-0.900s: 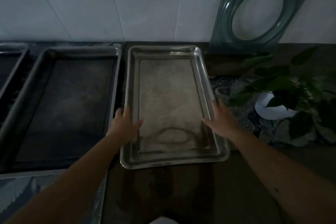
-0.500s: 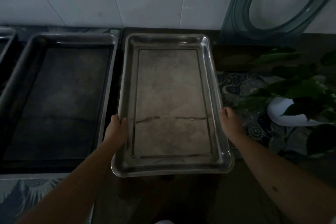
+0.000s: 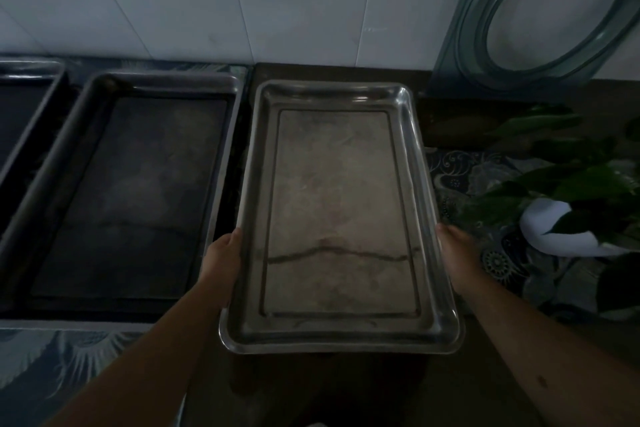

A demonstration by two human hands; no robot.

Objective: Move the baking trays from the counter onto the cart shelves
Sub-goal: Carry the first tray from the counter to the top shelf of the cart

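A shiny steel baking tray (image 3: 339, 218) fills the middle of the view, lifted off the dark counter with its near end over the counter's front edge. My left hand (image 3: 221, 260) grips its left rim, fingers hidden underneath. On the opposite rim my right hand (image 3: 457, 253) holds it the same way. A darker baking tray (image 3: 131, 191) lies flat on the counter just to the left. Part of a third tray (image 3: 24, 107) shows at the far left edge. No cart is in view.
A white tiled wall (image 3: 242, 0) rises behind the counter. A green-tinted glass panel with an oval opening (image 3: 540, 10) leans against it at the right. A potted plant in a white pot (image 3: 561, 218) stands on a patterned cloth (image 3: 460, 170) at the right.
Both hands went from resting flat on the tray's rims to gripping its long sides. The tray has come up off the counter and toward me.
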